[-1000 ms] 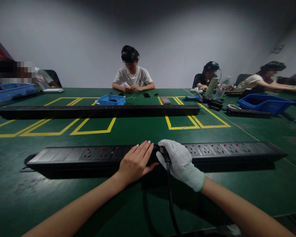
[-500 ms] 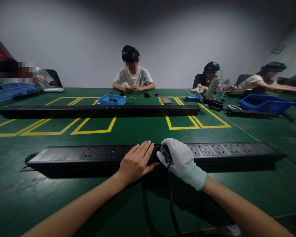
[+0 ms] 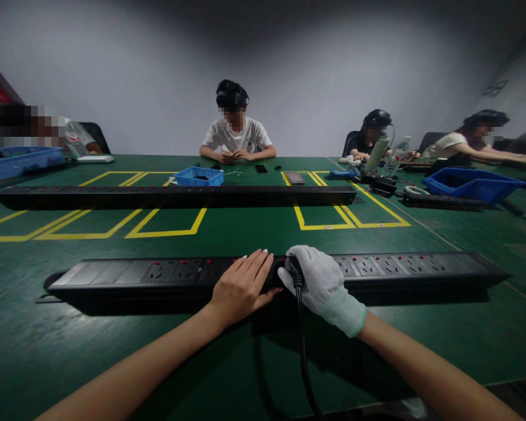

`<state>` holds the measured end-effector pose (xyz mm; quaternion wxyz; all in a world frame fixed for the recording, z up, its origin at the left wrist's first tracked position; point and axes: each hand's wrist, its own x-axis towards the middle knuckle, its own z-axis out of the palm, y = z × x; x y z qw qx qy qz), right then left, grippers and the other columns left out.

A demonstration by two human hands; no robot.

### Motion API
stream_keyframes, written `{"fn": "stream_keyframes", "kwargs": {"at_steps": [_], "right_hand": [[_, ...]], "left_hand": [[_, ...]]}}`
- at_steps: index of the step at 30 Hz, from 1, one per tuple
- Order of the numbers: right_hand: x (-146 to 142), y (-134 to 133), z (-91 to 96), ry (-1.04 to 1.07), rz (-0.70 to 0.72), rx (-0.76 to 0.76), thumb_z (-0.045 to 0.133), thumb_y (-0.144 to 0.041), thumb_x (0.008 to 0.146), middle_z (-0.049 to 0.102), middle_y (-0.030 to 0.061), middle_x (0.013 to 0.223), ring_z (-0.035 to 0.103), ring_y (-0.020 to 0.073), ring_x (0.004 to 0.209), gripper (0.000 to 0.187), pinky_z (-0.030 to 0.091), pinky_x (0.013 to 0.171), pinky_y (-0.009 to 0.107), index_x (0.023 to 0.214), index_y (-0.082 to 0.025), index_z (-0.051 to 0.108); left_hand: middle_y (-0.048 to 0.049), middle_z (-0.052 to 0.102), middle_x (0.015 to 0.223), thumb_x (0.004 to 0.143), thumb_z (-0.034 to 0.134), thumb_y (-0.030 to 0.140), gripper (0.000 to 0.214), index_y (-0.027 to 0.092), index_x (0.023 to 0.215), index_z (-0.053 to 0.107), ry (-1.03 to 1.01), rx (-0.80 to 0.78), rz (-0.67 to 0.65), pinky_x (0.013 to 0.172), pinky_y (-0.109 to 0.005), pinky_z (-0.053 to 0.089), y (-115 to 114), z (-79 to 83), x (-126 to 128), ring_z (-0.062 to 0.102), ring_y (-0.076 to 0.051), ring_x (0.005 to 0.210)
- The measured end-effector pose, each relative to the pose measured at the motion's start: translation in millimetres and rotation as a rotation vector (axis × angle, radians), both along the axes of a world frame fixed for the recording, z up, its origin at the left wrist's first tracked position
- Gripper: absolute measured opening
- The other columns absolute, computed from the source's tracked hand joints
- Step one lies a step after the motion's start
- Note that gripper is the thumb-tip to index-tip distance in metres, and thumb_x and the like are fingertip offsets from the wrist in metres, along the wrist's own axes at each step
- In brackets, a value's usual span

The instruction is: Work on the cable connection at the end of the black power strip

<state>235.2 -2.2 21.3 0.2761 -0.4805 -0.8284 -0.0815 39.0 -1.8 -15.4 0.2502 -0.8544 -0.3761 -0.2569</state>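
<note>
A long black power strip (image 3: pixel 390 272) with several sockets and small red lights lies crosswise on the green table in front of me. My left hand (image 3: pixel 242 285), bare, grips the strip near its middle, fingers over the top and thumb along the front side. Just right of it, my right hand (image 3: pixel 318 280), in a pale grey glove, is closed round a black plug (image 3: pixel 297 278) at the strip's top. From the plug a thick black cord (image 3: pixel 304 356) drops towards me over the table's near edge. The plug's prongs and the socket under it are hidden.
A second long power strip (image 3: pixel 170 199) lies farther back across yellow tape outlines. Behind it stands a small blue bin (image 3: pixel 199 176). Another blue bin (image 3: pixel 471 182) is at the right, a larger one (image 3: pixel 24 164) at the left. A person (image 3: pixel 237 137) sits opposite; others sit at both sides.
</note>
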Motion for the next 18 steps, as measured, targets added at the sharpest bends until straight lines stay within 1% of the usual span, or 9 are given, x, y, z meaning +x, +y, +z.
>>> {"fn": "stream_keyframes", "kwargs": {"at_steps": [18], "right_hand": [[0.9,0.5,-0.5,0.013,0.007,-0.019,0.047,-0.045,0.089,0.060,0.0072,0.086,0.055,0.0187,0.073,0.028,0.040,0.066,0.030,0.092,-0.018,0.053]], "left_hand": [[-0.0143,0.057,0.126,0.089,0.044,0.046,0.055,0.009,0.129,0.048,0.018,-0.008,0.006,0.094,-0.038,0.045,-0.1,0.0,-0.3,0.053,-0.026,0.116]]}}
